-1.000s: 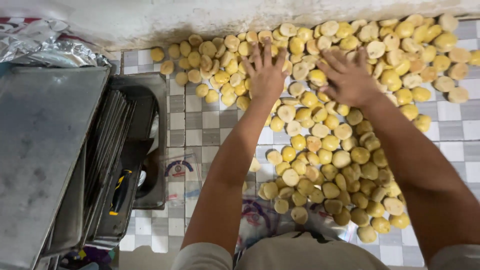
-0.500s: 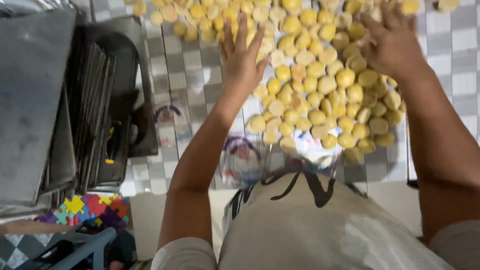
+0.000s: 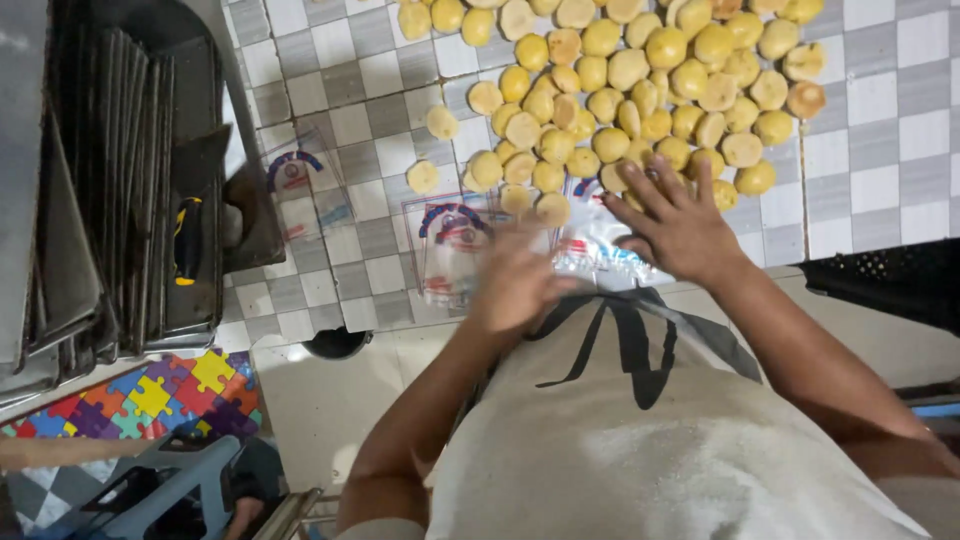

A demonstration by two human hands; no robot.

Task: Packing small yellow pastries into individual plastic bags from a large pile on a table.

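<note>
My left hand [image 3: 520, 280] is blurry over a clear plastic bag [image 3: 455, 250] at the tabletop [image 3: 880, 130] edge; probably gripping it, but I can't tell. My right hand [image 3: 675, 225] lies flat, fingers spread, on another crinkly bag [image 3: 595, 255]. The round, matte yellow cakes [image 3: 640, 70] sit just beyond. A careless swipe could knock loose ones off the slick checkered cover.
</note>
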